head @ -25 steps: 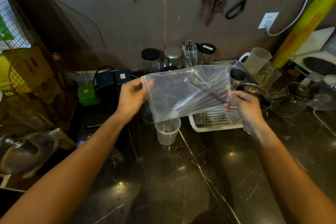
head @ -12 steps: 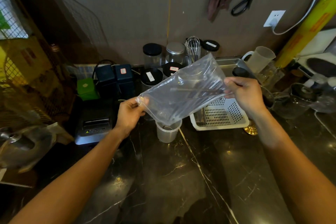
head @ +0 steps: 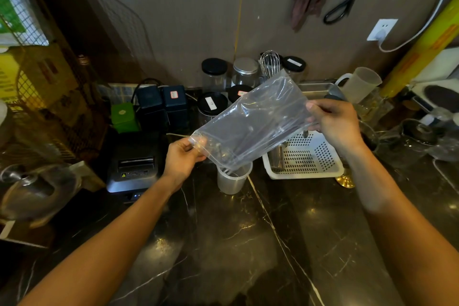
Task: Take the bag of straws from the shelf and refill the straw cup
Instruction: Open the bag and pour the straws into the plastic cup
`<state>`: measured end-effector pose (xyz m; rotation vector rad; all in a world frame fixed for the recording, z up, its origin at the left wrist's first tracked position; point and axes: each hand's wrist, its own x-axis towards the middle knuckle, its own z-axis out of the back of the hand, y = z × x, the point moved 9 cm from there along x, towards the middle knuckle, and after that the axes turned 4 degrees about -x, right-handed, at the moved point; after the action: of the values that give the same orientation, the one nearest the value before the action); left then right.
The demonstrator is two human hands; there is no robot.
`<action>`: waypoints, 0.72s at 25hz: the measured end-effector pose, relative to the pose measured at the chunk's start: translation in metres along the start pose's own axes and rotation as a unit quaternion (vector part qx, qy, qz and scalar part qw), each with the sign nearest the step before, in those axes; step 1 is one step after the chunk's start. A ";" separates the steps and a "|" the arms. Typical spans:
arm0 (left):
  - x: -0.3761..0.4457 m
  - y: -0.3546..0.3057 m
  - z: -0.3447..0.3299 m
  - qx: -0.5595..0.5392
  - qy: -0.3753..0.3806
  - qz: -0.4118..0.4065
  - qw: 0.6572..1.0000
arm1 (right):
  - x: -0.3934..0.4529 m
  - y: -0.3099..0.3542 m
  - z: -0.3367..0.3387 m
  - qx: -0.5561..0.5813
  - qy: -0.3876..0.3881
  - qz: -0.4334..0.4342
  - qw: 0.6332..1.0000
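A clear plastic bag of straws (head: pixel 250 122) hangs tilted over the counter, its open mouth low at the left and its closed end high at the right. My left hand (head: pixel 182 156) pinches the mouth's corner. My right hand (head: pixel 334 124) grips the raised closed end. Faint dark straws show through the plastic, sliding toward the mouth. Directly under the mouth stands a small translucent straw cup (head: pixel 233 179) on the dark marble counter, with straw tips poking into it.
A white perforated basket (head: pixel 305 156) sits right of the cup. A receipt printer (head: pixel 135 164) stands to its left. Jars (head: pixel 213 74) and a whisk (head: pixel 269 62) line the back wall. A pitcher (head: pixel 360 83) and glassware crowd the right; a wire rack (head: pixel 37 97) fills the left.
The bag has tipped steeper: my right hand rose with the closed end, my left hand dropped the mouth down to the cup, and the straws slid toward the opening.
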<state>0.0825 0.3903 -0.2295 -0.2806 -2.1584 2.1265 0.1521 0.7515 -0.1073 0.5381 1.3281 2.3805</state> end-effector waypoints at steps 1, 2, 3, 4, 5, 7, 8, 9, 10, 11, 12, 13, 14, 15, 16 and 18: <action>0.000 -0.001 -0.002 -0.004 0.004 -0.001 1.000 | -0.001 0.005 0.002 0.015 -0.003 0.003 1.000; 0.000 -0.002 -0.005 -0.009 0.007 -0.003 1.000 | -0.003 0.011 0.005 0.030 -0.007 0.010 0.999; -0.001 -0.002 -0.007 -0.016 0.010 -0.005 1.000 | -0.005 0.016 0.006 0.038 -0.011 0.018 0.999; -0.002 -0.001 -0.008 -0.022 0.011 -0.005 1.000 | -0.008 0.022 0.008 0.039 -0.015 0.028 0.999; -0.002 0.001 -0.009 -0.027 0.010 -0.001 1.000 | -0.010 0.027 0.010 0.035 -0.019 0.038 0.998; -0.003 0.006 -0.009 -0.028 0.003 0.007 1.000 | -0.013 0.042 0.010 0.024 -0.018 0.063 0.998; -0.003 0.008 -0.009 -0.025 -0.001 0.010 1.000 | -0.015 0.051 0.009 0.016 -0.012 0.078 0.997; -0.003 0.010 -0.008 -0.023 -0.004 0.012 1.000 | -0.015 0.059 0.007 0.009 -0.004 0.092 0.996; -0.003 0.012 -0.006 -0.021 -0.006 0.016 1.000 | -0.016 0.065 0.005 0.007 0.005 0.101 0.995; -0.004 0.014 -0.005 -0.021 -0.006 0.018 1.000 | -0.017 0.070 0.002 0.009 0.012 0.108 0.994; -0.004 0.016 -0.003 -0.022 -0.006 0.018 1.000 | -0.017 0.075 0.000 0.009 0.017 0.111 0.994; -0.005 0.018 -0.002 -0.024 -0.007 0.021 0.999 | -0.017 0.079 -0.001 0.004 0.017 0.114 0.993; -0.007 0.019 0.000 -0.027 -0.013 0.025 0.999 | -0.018 0.084 -0.003 -0.002 0.014 0.119 0.993; -0.007 0.019 0.002 -0.033 -0.018 0.027 0.999 | -0.018 0.090 -0.003 -0.008 0.009 0.126 0.992; -0.008 0.018 0.003 -0.037 -0.020 0.026 0.999 | -0.018 0.097 -0.002 -0.013 0.004 0.135 0.991; -0.009 0.016 0.004 -0.045 -0.020 0.021 0.999 | -0.019 0.111 -0.005 -0.038 0.008 0.156 0.987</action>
<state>0.0919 0.3849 -0.2455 -0.2948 -2.2940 2.0770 0.1519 0.6843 -0.0165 0.7557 1.2292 2.6772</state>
